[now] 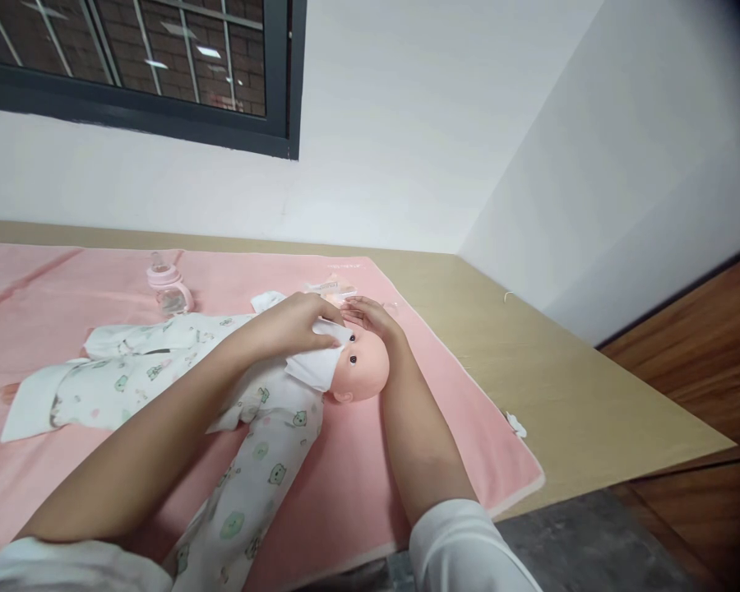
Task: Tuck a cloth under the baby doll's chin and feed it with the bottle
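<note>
A baby doll [370, 367] lies on its back on a pink towel [345, 469], in a white suit [277, 444] printed with green animals. A white cloth [313, 368] covers its neck and the lower part of its face. My left hand [293, 322] bends over that cloth with thumb and fingers closed on its upper part; some fingertips are hidden. On the far side of the doll's head is my right hand [370, 315], its fingers stretched out and its wrist beside the crown. Just beyond the hands lies a small clear packet [333, 288].
A pink baby bottle [169, 288] stands on the towel near the doll's legs. A small white scrap [516, 424] rests at the towel's right edge. The beige tabletop [469, 316] meets a white wall [376, 148] with a dark-framed window [280, 82].
</note>
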A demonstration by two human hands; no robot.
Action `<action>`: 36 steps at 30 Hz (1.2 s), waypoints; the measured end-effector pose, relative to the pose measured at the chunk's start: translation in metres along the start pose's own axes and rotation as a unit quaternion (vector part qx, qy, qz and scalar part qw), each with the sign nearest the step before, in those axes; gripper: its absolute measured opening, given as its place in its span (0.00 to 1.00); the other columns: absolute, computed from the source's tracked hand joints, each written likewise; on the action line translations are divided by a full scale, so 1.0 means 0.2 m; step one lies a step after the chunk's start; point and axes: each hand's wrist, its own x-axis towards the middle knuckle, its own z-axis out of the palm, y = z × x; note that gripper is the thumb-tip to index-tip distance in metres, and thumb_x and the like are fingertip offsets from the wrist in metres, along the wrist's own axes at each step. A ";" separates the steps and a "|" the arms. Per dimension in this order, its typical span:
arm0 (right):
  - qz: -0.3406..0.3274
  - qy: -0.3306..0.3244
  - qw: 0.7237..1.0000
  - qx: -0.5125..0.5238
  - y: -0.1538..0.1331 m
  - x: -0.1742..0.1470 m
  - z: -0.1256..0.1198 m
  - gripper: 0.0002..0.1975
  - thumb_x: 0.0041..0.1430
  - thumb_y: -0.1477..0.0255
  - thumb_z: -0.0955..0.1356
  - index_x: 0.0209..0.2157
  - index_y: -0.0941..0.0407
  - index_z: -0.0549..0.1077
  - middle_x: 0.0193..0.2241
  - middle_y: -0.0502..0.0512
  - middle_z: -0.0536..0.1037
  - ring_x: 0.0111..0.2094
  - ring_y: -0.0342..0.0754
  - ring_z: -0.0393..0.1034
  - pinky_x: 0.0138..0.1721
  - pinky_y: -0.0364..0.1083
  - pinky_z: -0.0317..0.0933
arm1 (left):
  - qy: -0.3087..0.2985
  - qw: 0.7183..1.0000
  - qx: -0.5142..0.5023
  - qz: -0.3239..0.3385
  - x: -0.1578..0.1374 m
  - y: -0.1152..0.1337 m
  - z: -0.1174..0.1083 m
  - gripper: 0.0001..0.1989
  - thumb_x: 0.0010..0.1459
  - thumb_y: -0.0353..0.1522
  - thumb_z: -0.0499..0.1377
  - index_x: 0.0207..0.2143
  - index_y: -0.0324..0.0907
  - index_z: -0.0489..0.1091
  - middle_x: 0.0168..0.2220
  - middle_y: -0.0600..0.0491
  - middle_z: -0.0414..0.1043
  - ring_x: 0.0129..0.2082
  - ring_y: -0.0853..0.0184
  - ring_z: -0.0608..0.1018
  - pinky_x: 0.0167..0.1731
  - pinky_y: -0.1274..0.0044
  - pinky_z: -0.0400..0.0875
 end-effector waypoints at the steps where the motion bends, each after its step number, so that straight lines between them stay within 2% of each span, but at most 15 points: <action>1: 0.000 0.001 1.000 -0.001 0.00 0.00 0.00 0.04 0.59 0.78 0.72 0.35 0.57 0.74 0.31 0.54 0.82 0.37 0.45 0.79 0.52 0.48 0.72 | -0.011 1.000 0.009 0.004 0.00 0.00 0.00 0.09 0.55 0.32 0.59 0.37 0.43 0.79 0.38 0.56 0.81 0.37 0.63 0.79 0.35 0.76 0.65; 5: -0.002 -0.001 1.000 -0.002 0.00 0.00 0.00 0.04 0.58 0.77 0.72 0.36 0.57 0.74 0.31 0.54 0.82 0.36 0.45 0.79 0.51 0.48 0.72 | -0.030 0.999 0.032 -0.004 0.00 0.00 0.02 0.08 0.56 0.33 0.58 0.34 0.43 0.78 0.35 0.57 0.80 0.33 0.64 0.77 0.31 0.75 0.62; 12: 0.004 0.005 1.000 0.006 0.01 0.01 0.00 0.03 0.59 0.79 0.70 0.35 0.57 0.74 0.30 0.55 0.82 0.36 0.45 0.79 0.51 0.47 0.72 | 0.001 1.000 0.011 -0.007 0.01 -0.02 0.01 0.11 0.56 0.32 0.57 0.38 0.42 0.78 0.41 0.54 0.81 0.40 0.61 0.79 0.37 0.76 0.66; 22: 0.001 -0.005 1.000 0.000 0.00 0.00 0.00 0.04 0.58 0.77 0.72 0.35 0.57 0.74 0.32 0.54 0.82 0.37 0.45 0.79 0.49 0.45 0.73 | 0.020 0.999 0.027 -0.034 0.02 -0.04 0.01 0.13 0.56 0.35 0.57 0.40 0.43 0.79 0.42 0.51 0.81 0.41 0.57 0.80 0.41 0.73 0.70; 27: 0.000 -0.004 1.000 0.004 -0.01 -0.01 0.00 0.03 0.60 0.78 0.70 0.35 0.57 0.74 0.32 0.55 0.82 0.36 0.45 0.79 0.48 0.44 0.73 | 0.052 0.997 0.034 -0.052 0.03 -0.06 0.02 0.13 0.57 0.33 0.58 0.41 0.43 0.80 0.48 0.51 0.79 0.49 0.56 0.79 0.47 0.73 0.70; 32: -0.002 0.005 1.000 0.008 -0.01 -0.03 0.02 0.04 0.59 0.79 0.71 0.35 0.58 0.74 0.32 0.56 0.82 0.36 0.45 0.79 0.50 0.47 0.72 | 0.073 0.996 0.031 -0.050 0.01 -0.07 -0.03 0.12 0.58 0.34 0.58 0.39 0.43 0.80 0.46 0.52 0.80 0.47 0.57 0.79 0.46 0.73 0.70; 36: -0.010 0.002 1.000 -0.021 -0.06 -0.06 0.04 0.05 0.58 0.78 0.72 0.37 0.57 0.74 0.35 0.57 0.82 0.37 0.46 0.78 0.51 0.49 0.71 | 0.121 0.992 0.021 -0.029 -0.02 -0.06 -0.09 0.13 0.59 0.36 0.57 0.40 0.41 0.79 0.44 0.50 0.80 0.45 0.58 0.79 0.47 0.71 0.70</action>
